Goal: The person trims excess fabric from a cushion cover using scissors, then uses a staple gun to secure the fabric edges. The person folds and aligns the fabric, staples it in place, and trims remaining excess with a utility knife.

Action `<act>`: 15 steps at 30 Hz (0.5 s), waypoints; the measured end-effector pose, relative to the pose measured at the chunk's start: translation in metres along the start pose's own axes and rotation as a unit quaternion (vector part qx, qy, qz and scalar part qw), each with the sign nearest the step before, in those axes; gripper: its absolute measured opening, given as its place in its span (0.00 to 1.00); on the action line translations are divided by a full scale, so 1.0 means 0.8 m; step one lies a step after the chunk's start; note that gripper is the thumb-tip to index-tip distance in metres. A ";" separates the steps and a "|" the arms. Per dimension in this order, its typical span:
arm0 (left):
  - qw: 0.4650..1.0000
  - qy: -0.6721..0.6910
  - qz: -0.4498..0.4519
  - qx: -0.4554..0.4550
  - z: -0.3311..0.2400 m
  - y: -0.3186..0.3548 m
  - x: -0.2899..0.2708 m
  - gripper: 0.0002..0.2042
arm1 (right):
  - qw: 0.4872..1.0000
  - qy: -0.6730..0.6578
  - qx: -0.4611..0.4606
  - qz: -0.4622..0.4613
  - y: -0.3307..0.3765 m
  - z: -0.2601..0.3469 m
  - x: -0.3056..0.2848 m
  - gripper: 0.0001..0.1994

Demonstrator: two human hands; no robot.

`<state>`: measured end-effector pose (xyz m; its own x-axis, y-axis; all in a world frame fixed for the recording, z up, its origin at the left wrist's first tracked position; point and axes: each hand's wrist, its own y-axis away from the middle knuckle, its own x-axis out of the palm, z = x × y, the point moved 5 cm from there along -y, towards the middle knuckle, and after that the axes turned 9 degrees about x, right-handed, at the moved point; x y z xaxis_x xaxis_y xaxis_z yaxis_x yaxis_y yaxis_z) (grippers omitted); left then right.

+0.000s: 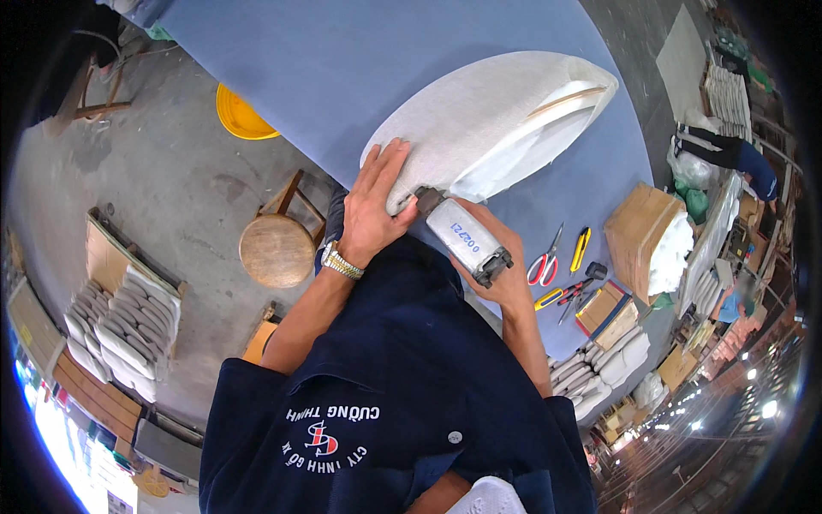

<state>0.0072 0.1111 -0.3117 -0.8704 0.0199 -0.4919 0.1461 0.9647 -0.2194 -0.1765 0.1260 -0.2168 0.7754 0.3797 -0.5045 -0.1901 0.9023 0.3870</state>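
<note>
A light grey fabric-covered seat cushion (471,120) with pointed, curved ends lies tilted on the blue-grey table (282,51). Loose white lining and a strip of wood show in the gap along its right side. My left hand (372,206) grips the cushion's near end, fingers laid along the fabric and thumb close to the edge. In my right hand (505,257) is a staple gun (467,236) with a worn silver body. Its dark nose meets the cushion's near edge beside my left thumb. The gun's handle is hidden under my right hand.
Right of my hands lie red-handled scissors (544,267), a yellow cutter (580,248) and other small tools. Beyond them stands a cardboard box (638,236) with white stuffing. On the left are a round wooden stool (276,250), a yellow basin (242,116) and stacked grey cushions (137,325).
</note>
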 end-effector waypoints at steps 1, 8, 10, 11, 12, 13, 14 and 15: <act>1.000 0.001 0.004 -0.002 0.001 0.000 0.000 0.40 | 1.000 0.000 -0.003 0.007 -0.002 0.000 -0.001 0.30; 1.000 0.013 0.023 -0.003 0.001 -0.004 -0.002 0.39 | 0.998 -0.010 0.034 0.056 -0.015 -0.005 -0.001 0.30; 0.999 0.007 0.045 0.000 0.001 -0.005 -0.003 0.40 | 0.996 -0.009 0.050 0.068 -0.016 -0.005 -0.001 0.31; 0.998 0.005 0.056 0.002 0.001 -0.005 -0.003 0.40 | 0.996 -0.006 0.050 0.071 -0.017 -0.004 -0.002 0.31; 0.998 0.006 0.062 0.006 -0.001 -0.006 -0.004 0.41 | 0.996 -0.004 0.050 0.074 -0.018 -0.005 -0.001 0.32; 0.998 0.008 0.067 0.009 -0.003 -0.006 -0.005 0.41 | 0.996 -0.003 0.052 0.077 -0.019 -0.007 0.000 0.32; 0.997 0.009 0.073 0.013 -0.004 -0.006 -0.006 0.42 | 0.995 -0.002 0.054 0.079 -0.019 -0.010 0.001 0.33; 0.997 0.011 0.080 0.010 -0.001 -0.005 -0.004 0.44 | 0.995 -0.001 0.056 0.081 -0.019 -0.014 0.002 0.33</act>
<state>0.0090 0.1075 -0.3086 -0.8454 0.1789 -0.5033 0.2933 0.9430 -0.1574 -0.1790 0.1150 -0.2320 0.7414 0.5185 -0.4261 -0.2458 0.8006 0.5465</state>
